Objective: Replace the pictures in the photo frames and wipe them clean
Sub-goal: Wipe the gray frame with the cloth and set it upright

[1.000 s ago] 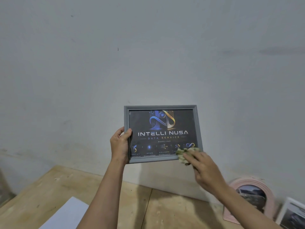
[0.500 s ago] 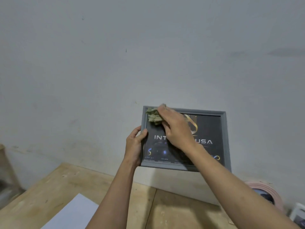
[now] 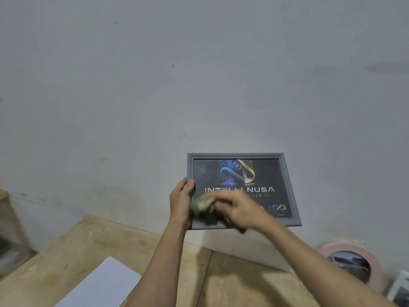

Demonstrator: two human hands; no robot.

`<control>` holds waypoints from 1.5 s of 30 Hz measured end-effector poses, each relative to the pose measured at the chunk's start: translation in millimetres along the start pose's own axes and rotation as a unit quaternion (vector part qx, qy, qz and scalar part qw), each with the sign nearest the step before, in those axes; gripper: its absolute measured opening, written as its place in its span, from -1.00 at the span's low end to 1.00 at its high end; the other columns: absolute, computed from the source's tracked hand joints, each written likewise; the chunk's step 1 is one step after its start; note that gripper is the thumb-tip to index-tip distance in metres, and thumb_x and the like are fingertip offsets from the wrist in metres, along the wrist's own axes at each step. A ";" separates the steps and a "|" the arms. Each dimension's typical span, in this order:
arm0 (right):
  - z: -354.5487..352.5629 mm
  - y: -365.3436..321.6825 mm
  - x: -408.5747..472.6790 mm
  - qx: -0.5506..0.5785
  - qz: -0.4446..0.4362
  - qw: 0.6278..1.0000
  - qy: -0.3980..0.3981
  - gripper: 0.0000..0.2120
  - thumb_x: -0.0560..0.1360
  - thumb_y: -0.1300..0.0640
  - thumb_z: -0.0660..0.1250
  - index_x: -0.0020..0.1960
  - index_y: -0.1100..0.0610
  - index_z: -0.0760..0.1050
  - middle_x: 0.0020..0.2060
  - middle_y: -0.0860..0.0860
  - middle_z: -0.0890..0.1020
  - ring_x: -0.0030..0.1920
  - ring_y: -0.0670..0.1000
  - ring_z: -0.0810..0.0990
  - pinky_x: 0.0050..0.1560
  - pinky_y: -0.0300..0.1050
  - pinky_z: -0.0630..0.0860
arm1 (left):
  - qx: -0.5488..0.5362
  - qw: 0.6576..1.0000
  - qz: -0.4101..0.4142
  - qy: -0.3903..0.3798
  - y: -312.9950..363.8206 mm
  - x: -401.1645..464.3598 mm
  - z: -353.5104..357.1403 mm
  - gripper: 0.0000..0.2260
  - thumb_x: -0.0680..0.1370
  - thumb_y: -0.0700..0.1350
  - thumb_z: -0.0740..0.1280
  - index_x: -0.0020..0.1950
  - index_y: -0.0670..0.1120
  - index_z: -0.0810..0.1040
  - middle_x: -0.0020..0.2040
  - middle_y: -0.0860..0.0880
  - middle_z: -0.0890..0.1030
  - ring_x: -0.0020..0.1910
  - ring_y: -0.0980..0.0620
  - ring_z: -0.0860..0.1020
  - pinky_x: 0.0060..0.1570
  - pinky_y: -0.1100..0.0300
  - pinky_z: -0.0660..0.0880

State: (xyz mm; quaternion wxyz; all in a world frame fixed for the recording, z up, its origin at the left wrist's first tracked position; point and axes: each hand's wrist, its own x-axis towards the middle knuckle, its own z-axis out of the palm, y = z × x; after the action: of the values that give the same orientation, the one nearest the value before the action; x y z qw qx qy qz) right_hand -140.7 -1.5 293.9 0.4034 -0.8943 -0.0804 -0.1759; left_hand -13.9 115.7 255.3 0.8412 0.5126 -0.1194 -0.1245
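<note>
A grey photo frame [image 3: 287,187] with a dark "INTELLI NUSA" picture is held upright in the air before the white wall. My left hand [image 3: 180,202] grips its left edge, thumb on the front. My right hand [image 3: 241,210] holds a small greenish cloth [image 3: 202,204] against the glass at the lower left of the picture. The hand and cloth are blurred by motion and hide the lower left part of the picture.
A wooden table [image 3: 77,247] lies below, with a white sheet of paper [image 3: 101,284] on it at the front. A round pink frame [image 3: 374,260] leans against the wall at the right, beside a white frame [image 3: 398,289] at the edge.
My right hand has swept the cloth from the frame's bottom right to its top left, then down to the lower left. The frame has shifted right in view.
</note>
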 end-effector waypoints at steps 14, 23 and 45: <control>41.7 22.0 6.8 -0.242 -0.158 0.957 0.014 -0.45 0.35 0.44 0.31 0.28 0.11 0.54 0.28 -0.02 0.56 0.39 0.01 0.41 0.40 -0.05 0.31 | -0.063 0.995 -0.077 -0.019 19.8 4.2 1.2 -0.70 0.57 -0.02 0.32 -0.01 -0.24 0.71 0.00 -0.28 0.70 -0.02 -0.26 0.67 0.08 -0.16 0.61; -15.2 -26.9 25.5 -0.012 0.017 1.000 0.023 -0.55 0.48 0.46 0.19 0.20 0.07 0.58 0.01 -0.03 0.67 0.00 -0.15 0.63 0.06 -0.22 0.54 | 0.077 0.997 -0.006 0.015 19.0 1.9 1.4 -0.73 0.59 -0.09 0.29 -0.28 -0.14 0.56 -0.32 -0.06 0.58 -0.27 -0.06 0.47 -0.20 0.09 0.46; 3.5 -18.7 65.3 -0.187 -0.107 0.966 0.144 -0.52 0.33 0.43 0.22 0.17 0.11 0.61 0.09 0.03 0.65 0.09 0.10 0.57 0.16 -0.03 0.48 | 0.107 0.994 -0.018 -0.026 31.2 -9.2 21.2 -0.73 0.67 -0.13 0.21 -0.09 -0.24 0.61 -0.29 -0.13 0.66 -0.29 -0.07 0.63 -0.39 0.20 0.54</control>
State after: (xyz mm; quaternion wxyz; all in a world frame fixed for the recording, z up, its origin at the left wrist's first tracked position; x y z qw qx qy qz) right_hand -84.7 13.6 329.5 0.2148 -0.9055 -0.0819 -0.3567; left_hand -26.8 114.9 291.9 0.7757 0.5982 -0.1449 -0.1395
